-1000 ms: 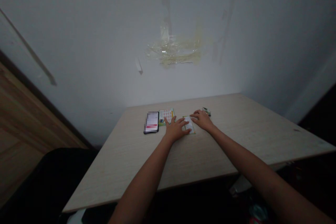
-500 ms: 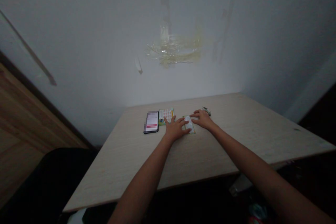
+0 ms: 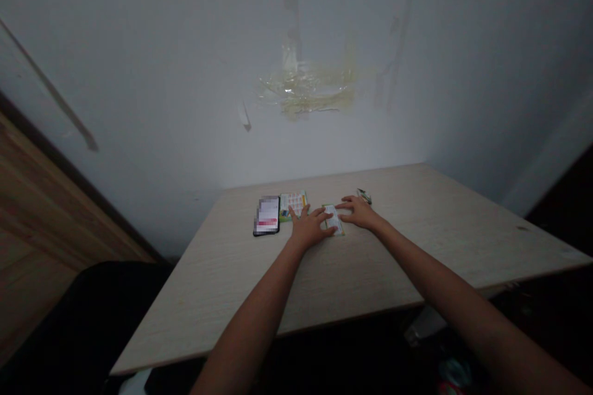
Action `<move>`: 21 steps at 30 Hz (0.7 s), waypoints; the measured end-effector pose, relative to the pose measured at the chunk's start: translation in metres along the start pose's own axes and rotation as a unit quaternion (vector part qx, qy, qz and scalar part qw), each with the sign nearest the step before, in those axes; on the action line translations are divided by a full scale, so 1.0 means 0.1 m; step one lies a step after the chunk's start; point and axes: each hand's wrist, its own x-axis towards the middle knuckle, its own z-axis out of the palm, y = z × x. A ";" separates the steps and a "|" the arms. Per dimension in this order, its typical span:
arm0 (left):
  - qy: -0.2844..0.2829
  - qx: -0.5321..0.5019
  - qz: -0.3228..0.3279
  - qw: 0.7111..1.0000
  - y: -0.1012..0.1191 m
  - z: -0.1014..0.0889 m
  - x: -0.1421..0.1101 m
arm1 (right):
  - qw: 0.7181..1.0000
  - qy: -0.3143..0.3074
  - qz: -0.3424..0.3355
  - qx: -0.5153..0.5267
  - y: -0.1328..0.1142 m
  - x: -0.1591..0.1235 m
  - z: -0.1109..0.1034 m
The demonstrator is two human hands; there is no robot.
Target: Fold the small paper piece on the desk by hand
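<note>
A small printed paper point(image 3: 334, 222), whitish with a green-yellow edge, lies flat on the table between my hands. My left hand point(image 3: 309, 228) rests with fingers spread, its thumb and some fingertips on that paper's left side. Its other fingers reach onto a larger printed sheet point(image 3: 295, 200), which has rows of small red pictures and is partly covered by the hand. My right hand point(image 3: 357, 211) lies at the small paper's upper right, fingers stretched out, fingertips at its edge. Just behind the right hand sits a small green-and-white item point(image 3: 364, 195), mostly hidden.
A phone point(image 3: 267, 216) with its screen lit lies left of the larger sheet. The pale wooden table point(image 3: 222, 284) meets a wall with peeling clear tape point(image 3: 306, 92). A dark chair-like shape point(image 3: 111, 315) stands at the left, beside a wooden panel point(image 3: 37, 216).
</note>
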 end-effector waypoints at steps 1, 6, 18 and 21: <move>0.000 0.001 0.001 1.000 0.00 0.00 0.00 | 1.000 -0.002 0.000 0.000 0.00 -0.01 0.00; 0.001 -0.002 -0.001 1.000 -0.01 0.00 -0.01 | 1.000 -0.019 -0.001 -0.006 -0.02 -0.04 -0.04; -0.005 0.011 0.003 1.000 -0.02 0.00 0.00 | 0.998 -0.048 -0.030 0.012 -0.02 -0.12 -0.09; -0.004 0.007 0.001 1.000 -0.01 -0.01 0.00 | 0.998 -0.051 -0.036 0.017 -0.02 -0.14 -0.10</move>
